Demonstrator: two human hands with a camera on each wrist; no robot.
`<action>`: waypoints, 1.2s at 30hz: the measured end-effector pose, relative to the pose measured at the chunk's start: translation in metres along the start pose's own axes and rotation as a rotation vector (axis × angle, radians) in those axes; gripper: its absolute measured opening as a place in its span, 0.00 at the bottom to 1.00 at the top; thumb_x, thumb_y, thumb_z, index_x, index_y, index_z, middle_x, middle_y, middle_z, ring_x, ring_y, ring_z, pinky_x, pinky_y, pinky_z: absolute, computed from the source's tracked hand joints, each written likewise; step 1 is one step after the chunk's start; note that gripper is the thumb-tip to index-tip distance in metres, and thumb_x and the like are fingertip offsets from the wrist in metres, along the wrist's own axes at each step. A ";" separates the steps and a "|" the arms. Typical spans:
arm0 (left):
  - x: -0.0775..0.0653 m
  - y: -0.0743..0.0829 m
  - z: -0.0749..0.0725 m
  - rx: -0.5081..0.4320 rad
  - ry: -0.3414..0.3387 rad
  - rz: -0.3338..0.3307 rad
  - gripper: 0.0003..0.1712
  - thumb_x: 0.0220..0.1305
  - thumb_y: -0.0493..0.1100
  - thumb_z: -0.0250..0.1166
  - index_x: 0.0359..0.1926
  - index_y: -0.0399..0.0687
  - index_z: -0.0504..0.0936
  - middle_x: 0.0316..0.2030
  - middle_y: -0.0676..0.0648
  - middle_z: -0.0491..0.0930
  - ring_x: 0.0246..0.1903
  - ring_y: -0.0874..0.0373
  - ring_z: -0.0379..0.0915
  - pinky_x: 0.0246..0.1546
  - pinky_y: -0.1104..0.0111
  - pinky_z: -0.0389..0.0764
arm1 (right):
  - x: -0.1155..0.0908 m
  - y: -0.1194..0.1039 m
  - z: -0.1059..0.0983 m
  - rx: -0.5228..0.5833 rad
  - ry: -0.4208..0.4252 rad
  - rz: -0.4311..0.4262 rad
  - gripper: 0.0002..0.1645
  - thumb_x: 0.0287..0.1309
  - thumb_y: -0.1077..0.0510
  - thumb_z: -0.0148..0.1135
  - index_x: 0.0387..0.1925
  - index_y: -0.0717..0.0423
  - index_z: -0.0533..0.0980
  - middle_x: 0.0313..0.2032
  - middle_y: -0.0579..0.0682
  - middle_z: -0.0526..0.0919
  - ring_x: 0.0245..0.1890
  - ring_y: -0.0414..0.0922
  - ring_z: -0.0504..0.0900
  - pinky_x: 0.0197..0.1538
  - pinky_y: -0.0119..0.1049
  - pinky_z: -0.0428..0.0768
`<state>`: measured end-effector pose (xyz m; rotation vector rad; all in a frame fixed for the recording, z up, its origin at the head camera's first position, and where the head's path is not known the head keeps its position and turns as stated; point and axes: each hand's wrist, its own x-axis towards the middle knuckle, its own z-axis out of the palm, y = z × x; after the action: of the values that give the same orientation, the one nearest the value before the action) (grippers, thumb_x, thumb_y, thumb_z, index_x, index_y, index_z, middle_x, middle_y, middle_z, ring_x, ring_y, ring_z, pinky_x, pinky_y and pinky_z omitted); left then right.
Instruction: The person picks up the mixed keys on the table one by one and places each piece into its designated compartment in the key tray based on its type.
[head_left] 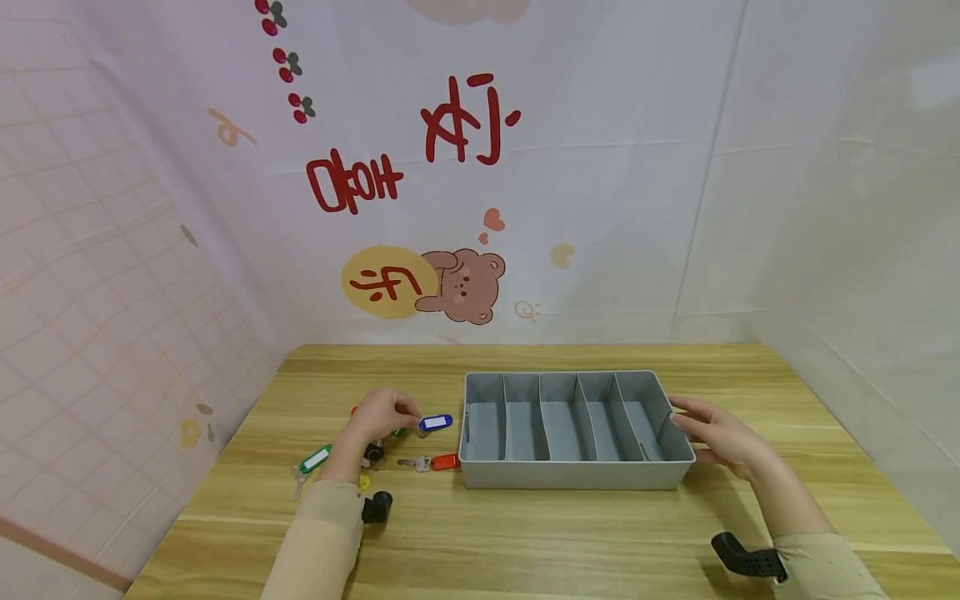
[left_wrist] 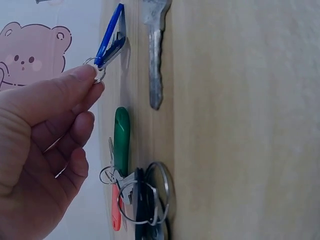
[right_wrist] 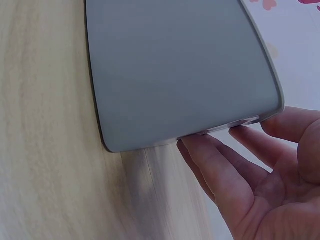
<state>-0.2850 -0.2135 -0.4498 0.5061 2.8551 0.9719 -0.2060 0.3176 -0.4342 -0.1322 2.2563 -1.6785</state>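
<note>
My left hand (head_left: 381, 415) pinches the metal ring of a blue key tag (head_left: 435, 422) between thumb and fingertips. In the left wrist view the tag (left_wrist: 110, 37) tilts up, just off the wood, its key partly hidden. Left of the tray, a red-tagged key (head_left: 415, 463) lies flat. A green tag (left_wrist: 121, 137), a red tag (left_wrist: 116, 207) and black tags with rings (left_wrist: 140, 200) are below the left hand. My right hand (head_left: 720, 433) rests against the right end of a grey divided tray (head_left: 577, 476); fingertips touch its outer wall (right_wrist: 185, 75), the thumb at its rim.
Another green-tagged key (head_left: 316, 457) lies left of my forearm, and a bit of yellow (head_left: 364, 481) shows beside the sleeve. The wooden table (head_left: 525, 542) meets a printed white wall covering (head_left: 615, 250) behind the tray. Black wrist straps (head_left: 750, 558) sit at both sleeves.
</note>
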 end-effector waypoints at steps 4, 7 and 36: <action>0.000 -0.003 0.000 -0.025 0.012 -0.001 0.03 0.61 0.37 0.71 0.31 0.42 0.89 0.28 0.53 0.84 0.26 0.61 0.73 0.29 0.64 0.75 | 0.000 0.000 0.000 0.000 -0.004 -0.005 0.40 0.76 0.55 0.49 0.74 0.73 0.44 0.66 0.77 0.59 0.52 0.44 0.79 0.46 0.44 0.83; 0.001 -0.004 -0.001 -0.041 0.020 -0.005 0.02 0.61 0.36 0.71 0.32 0.43 0.89 0.28 0.54 0.84 0.27 0.61 0.74 0.30 0.64 0.77 | 0.000 0.000 -0.001 0.002 -0.011 -0.011 0.40 0.76 0.55 0.48 0.74 0.73 0.44 0.66 0.77 0.59 0.52 0.44 0.79 0.46 0.44 0.83; 0.001 0.013 -0.015 -0.093 0.116 -0.018 0.04 0.62 0.39 0.71 0.35 0.42 0.90 0.30 0.52 0.85 0.31 0.58 0.78 0.36 0.61 0.79 | -0.002 -0.002 0.000 -0.012 0.007 0.016 0.40 0.75 0.54 0.50 0.75 0.71 0.45 0.67 0.77 0.58 0.54 0.48 0.78 0.47 0.43 0.83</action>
<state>-0.2850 -0.2122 -0.4294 0.4284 2.8924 1.1609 -0.2048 0.3170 -0.4316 -0.1106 2.2671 -1.6596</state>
